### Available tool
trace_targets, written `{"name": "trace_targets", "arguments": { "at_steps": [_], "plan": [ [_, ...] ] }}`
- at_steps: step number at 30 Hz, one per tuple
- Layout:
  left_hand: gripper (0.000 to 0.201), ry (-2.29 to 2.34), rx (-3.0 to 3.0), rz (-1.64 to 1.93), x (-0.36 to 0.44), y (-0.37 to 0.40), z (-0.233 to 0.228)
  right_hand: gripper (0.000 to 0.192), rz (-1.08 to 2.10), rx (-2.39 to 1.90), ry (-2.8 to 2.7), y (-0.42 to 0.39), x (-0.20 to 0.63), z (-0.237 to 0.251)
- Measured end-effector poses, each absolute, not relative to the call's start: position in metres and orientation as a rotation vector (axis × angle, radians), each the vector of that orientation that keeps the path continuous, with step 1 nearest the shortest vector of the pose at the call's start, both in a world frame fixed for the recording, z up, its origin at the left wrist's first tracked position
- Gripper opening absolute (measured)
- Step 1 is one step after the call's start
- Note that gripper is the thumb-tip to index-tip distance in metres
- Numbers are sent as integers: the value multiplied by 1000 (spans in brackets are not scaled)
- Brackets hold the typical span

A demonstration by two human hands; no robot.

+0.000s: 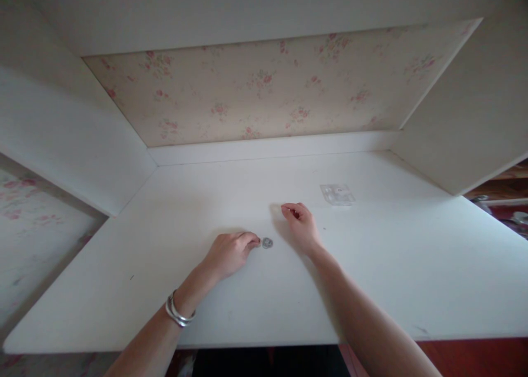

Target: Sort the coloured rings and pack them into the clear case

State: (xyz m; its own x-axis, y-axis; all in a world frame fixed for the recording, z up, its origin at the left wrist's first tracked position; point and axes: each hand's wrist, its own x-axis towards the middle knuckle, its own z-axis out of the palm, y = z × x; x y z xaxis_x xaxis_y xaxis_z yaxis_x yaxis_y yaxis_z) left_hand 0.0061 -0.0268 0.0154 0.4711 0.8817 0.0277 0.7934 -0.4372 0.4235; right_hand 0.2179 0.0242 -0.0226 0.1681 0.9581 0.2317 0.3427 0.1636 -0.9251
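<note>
A small round silvery metal piece (267,243) lies on the white desk top (396,267). My left hand (229,253) rests on the desk just left of it, its curled fingertips touching or almost touching the piece. A silver bangle sits on that wrist. My right hand (300,223) hovers a little behind and right of the piece, its fingers curled in; whether something tiny is pinched between them I cannot tell. A small clear plastic bag (337,194) lies farther back on the right, apart from both hands.
White side panels (466,118) wall the desk on both sides, and a floral-papered back panel (264,91) rises behind it. Dark floor and clutter show past the right edge (511,201).
</note>
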Motion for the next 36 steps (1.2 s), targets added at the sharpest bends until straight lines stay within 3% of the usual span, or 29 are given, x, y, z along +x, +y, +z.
{"name": "trace_targets", "arguments": {
  "at_steps": [14, 22, 30, 33, 36],
  "plan": [
    [30, 1374, 2311, 466, 4, -29, 18, 30, 747, -1380, -1362, 22, 218, -19],
    [33, 1639, 1825, 851, -27, -2, 12, 30, 738, -1425, -1381, 22, 219, -17],
    [34, 1519, 1548, 871, -35, 5, 5, 33, 708, -1429, -1407, 21, 214, -21],
    [37, 1529, 1479, 862, -40, 7, 6, 34, 625, -1455, -1456, 22, 220, -22],
    [38, 1502, 1444, 877, -41, 7, 6, 32, 323, -1579, -1452, 27, 243, -20]
  ]
}}
